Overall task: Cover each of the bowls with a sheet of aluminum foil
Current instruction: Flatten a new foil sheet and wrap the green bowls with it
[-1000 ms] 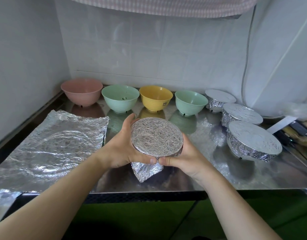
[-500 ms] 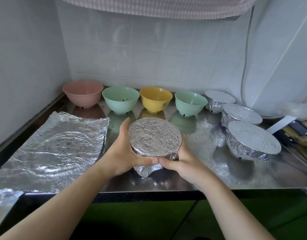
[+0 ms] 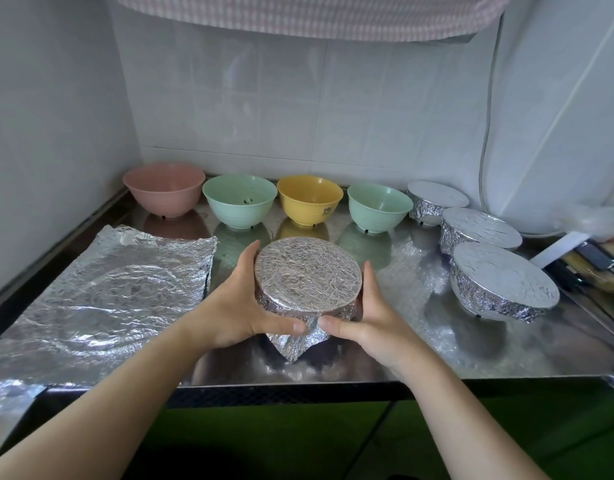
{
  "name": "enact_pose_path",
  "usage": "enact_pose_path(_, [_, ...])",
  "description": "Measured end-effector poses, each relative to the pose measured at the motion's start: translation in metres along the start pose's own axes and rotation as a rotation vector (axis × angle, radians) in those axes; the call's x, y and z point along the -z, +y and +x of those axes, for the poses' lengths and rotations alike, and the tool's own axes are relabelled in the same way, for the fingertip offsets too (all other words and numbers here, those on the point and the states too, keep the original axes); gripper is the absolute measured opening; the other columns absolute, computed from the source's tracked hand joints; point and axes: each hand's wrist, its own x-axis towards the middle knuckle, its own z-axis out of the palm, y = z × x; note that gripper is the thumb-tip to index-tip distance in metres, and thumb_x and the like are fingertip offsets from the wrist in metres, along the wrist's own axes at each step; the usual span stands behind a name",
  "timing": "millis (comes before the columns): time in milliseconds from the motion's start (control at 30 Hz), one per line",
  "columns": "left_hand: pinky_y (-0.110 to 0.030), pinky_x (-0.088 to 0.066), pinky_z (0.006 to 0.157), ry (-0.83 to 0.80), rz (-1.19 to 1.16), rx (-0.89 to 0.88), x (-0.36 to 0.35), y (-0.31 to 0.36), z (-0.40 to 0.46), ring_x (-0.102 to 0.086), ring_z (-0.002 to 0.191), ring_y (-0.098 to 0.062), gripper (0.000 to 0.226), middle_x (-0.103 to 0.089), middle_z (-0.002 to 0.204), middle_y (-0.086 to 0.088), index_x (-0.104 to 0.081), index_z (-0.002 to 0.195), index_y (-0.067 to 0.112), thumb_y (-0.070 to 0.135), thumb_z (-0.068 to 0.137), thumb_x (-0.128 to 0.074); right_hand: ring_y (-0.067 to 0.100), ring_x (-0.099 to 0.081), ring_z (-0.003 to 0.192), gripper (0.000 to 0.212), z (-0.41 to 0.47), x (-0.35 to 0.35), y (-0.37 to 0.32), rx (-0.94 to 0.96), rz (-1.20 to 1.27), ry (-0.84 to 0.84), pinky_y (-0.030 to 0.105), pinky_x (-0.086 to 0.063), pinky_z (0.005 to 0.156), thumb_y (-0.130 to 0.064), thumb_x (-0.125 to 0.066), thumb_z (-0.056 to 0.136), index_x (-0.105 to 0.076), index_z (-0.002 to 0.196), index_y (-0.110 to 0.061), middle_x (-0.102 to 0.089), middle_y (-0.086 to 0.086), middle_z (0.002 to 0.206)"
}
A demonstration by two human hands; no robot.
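Both my hands cup the foil-wrapped bowl (image 3: 308, 275) at counter (image 3: 395, 348) center front. My left hand (image 3: 245, 308) curls round its left side, right hand (image 3: 369, 318) round its right, thumbs pinching the loose foil flap (image 3: 296, 341) hanging in front. Four bare bowls sit along the back: pink (image 3: 164, 188), green (image 3: 239, 200), yellow (image 3: 310, 199), green (image 3: 380, 207). Three covered bowls (image 3: 480, 233) right. Foil sheets (image 3: 108, 296) lie left.

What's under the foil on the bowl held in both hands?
Only foil shows: the foil-wrapped bowl is covered across its top and sides, gripped by the left hand and right hand. The bowl's colour and contents are hidden.
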Motion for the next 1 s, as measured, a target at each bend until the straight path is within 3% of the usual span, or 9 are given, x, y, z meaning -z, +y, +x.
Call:
enact_pose_path(67, [-0.009, -0.029, 0.110, -0.001, 0.024, -0.031, 0.000, -0.003, 0.001, -0.043, 0.135, 0.013, 0.144, -0.044, 0.150, 0.026, -0.008, 0.163, 0.028, 0.047, 0.055, -0.102, -0.001, -0.032, 0.147, 0.133, 0.001, -0.003, 0.000, 0.014, -0.014, -0.011, 0.025, -0.024, 0.117, -0.037, -0.088, 0.084, 0.015, 0.168, -0.033, -0.032, -0.026, 0.161])
enact_pose_path(167, [0.007, -0.030, 0.093, 0.033, 0.044, -0.090, -0.008, -0.006, 0.003, -0.040, 0.119, 0.034, 0.127, -0.043, 0.135, 0.037, -0.014, 0.155, 0.035, 0.043, 0.060, -0.099, -0.013, -0.046, 0.131, 0.099, 0.006, -0.004, 0.004, 0.062, -0.037, 0.000, 0.022, -0.035, 0.110, -0.036, -0.088, 0.086, -0.019, 0.157, -0.042, -0.048, -0.029, 0.148])
enact_pose_path(267, [0.006, -0.031, 0.093, 0.060, 0.041, -0.113, -0.012, -0.008, 0.003, -0.036, 0.123, 0.032, 0.127, -0.043, 0.139, 0.032, -0.014, 0.156, 0.032, 0.043, 0.062, -0.099, -0.026, -0.044, 0.123, 0.088, 0.010, -0.004, 0.010, 0.077, -0.040, -0.026, 0.014, -0.036, 0.106, -0.037, -0.084, 0.090, -0.026, 0.156, -0.042, -0.050, -0.034, 0.142])
enact_pose_path(433, [0.004, -0.035, 0.096, 0.015, 0.013, -0.090, -0.006, -0.012, 0.005, -0.042, 0.124, 0.027, 0.130, -0.046, 0.141, 0.027, -0.015, 0.156, 0.028, 0.037, 0.060, -0.102, -0.028, -0.044, 0.123, 0.093, 0.011, 0.000, 0.011, 0.103, -0.076, -0.035, 0.010, -0.036, 0.102, -0.040, -0.087, 0.087, -0.024, 0.156, -0.044, -0.049, -0.038, 0.140])
enact_pose_path(567, [-0.012, -0.043, 0.107, -0.008, -0.077, -0.039, 0.001, -0.014, 0.009, -0.054, 0.128, 0.011, 0.126, -0.055, 0.145, 0.016, -0.026, 0.157, 0.031, 0.033, 0.058, -0.105, -0.009, -0.054, 0.130, 0.110, 0.013, -0.002, 0.012, 0.092, -0.038, 0.032, 0.031, -0.042, 0.114, -0.048, -0.099, 0.066, -0.029, 0.150, -0.044, -0.058, -0.029, 0.139])
enact_pose_path(667, [-0.034, -0.041, 0.119, 0.025, -0.060, -0.050, -0.005, -0.014, 0.008, -0.050, 0.136, 0.003, 0.126, -0.051, 0.148, 0.015, -0.030, 0.154, 0.036, 0.055, 0.053, -0.103, -0.015, -0.054, 0.123, 0.102, 0.014, -0.005, 0.011, 0.089, 0.015, 0.040, 0.027, -0.042, 0.115, -0.033, -0.098, 0.073, -0.032, 0.150, -0.037, -0.059, -0.023, 0.138])
enact_pose_path(867, [-0.040, -0.039, 0.121, -0.002, -0.031, -0.007, -0.004, -0.017, 0.004, -0.046, 0.139, -0.001, 0.127, -0.047, 0.150, 0.016, -0.029, 0.153, 0.037, 0.067, 0.051, -0.099, -0.010, -0.058, 0.123, 0.086, 0.016, 0.000, 0.015, 0.083, -0.013, 0.043, 0.032, -0.044, 0.116, -0.029, -0.097, 0.074, -0.044, 0.140, -0.046, -0.065, -0.029, 0.129])
enact_pose_path(933, [-0.031, -0.043, 0.117, -0.015, -0.048, 0.006, 0.002, -0.016, 0.004, -0.050, 0.132, 0.009, 0.130, -0.049, 0.147, 0.019, -0.028, 0.155, 0.031, 0.056, 0.052, -0.103, -0.009, -0.059, 0.124, 0.088, 0.015, 0.004, 0.015, 0.096, -0.025, 0.061, 0.030, -0.044, 0.114, -0.025, -0.097, 0.075, -0.044, 0.141, -0.047, -0.066, -0.029, 0.130])
enact_pose_path(1000, [-0.005, -0.042, 0.103, -0.010, -0.070, 0.008, 0.006, -0.012, 0.005, -0.049, 0.121, 0.023, 0.135, -0.043, 0.147, 0.024, -0.018, 0.162, 0.023, 0.034, 0.057, -0.103, -0.008, -0.058, 0.127, 0.093, 0.014, 0.007, 0.015, 0.109, -0.025, 0.075, 0.027, -0.043, 0.111, -0.026, -0.098, 0.074, -0.041, 0.141, -0.052, -0.064, -0.030, 0.133])
